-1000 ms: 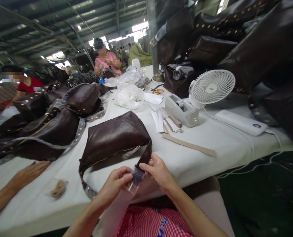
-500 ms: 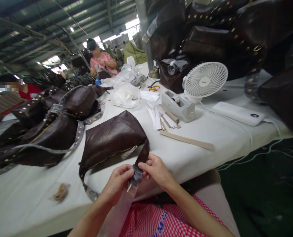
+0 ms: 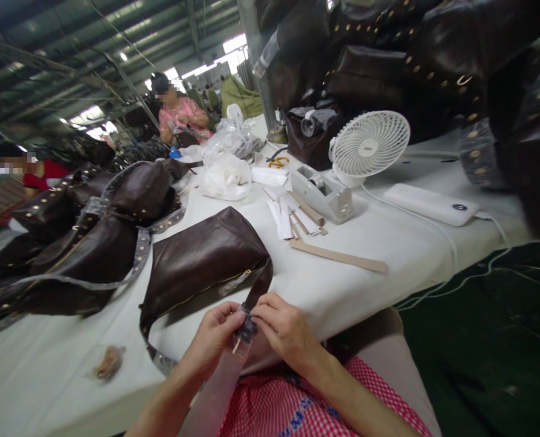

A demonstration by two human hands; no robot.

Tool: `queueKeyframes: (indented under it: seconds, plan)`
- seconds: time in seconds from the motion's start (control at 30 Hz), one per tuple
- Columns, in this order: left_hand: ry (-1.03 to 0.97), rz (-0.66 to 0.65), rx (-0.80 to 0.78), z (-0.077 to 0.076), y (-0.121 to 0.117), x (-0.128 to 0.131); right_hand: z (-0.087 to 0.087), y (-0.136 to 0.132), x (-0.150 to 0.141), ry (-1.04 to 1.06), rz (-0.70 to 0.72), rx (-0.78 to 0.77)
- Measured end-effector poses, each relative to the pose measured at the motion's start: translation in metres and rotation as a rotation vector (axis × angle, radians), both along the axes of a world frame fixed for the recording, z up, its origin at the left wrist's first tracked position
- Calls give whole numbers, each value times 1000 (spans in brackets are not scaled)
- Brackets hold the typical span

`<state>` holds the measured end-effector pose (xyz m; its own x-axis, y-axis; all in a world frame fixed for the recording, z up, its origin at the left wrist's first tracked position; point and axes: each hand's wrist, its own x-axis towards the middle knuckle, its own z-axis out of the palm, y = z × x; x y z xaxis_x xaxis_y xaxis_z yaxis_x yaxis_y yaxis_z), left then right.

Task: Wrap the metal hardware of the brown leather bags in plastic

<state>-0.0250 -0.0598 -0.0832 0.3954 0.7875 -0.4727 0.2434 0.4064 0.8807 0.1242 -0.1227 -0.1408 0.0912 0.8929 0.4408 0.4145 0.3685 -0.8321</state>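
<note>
A dark brown leather bag (image 3: pixel 201 258) lies on the white table (image 3: pixel 388 243) just in front of me. Its strap (image 3: pixel 257 286) runs off the near edge into my hands. My left hand (image 3: pixel 213 340) and my right hand (image 3: pixel 281 331) both pinch the strap's end, which is wrapped in clear plastic film (image 3: pixel 222 382) that trails down over my lap. A small metal part shows between my fingertips.
More brown studded bags (image 3: pixel 92 237) are heaped at left and stacked high at back right (image 3: pixel 411 67). A white desk fan (image 3: pixel 367 145), tape dispenser (image 3: pixel 322 194), power bank (image 3: pixel 431 205), card strips (image 3: pixel 338 255) and plastic bags (image 3: pixel 227 176) sit beyond. Two other people work farther back.
Another person's hand at the left table edge has gone from view. My hands have drawn closer together on the strap end. The camera has shifted slightly.
</note>
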Motion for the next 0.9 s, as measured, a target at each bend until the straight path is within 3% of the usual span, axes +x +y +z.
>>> queueKeyframes:
  seconds: [0.3,0.43,0.6,0.9]
  plan:
    - [117,-48,96,-2,0,-3,-4,7,-6,100,-90,-135]
    - [134,-64,91,-5,-1,-3,2,8,-5,-115,-109,-200]
    - [122,-65,101,-7,2,-4,1,10,-7,-366,-81,-149]
    - [-15,-119,-78,-13,4,-9,-8,15,-1,-278,-58,-141]
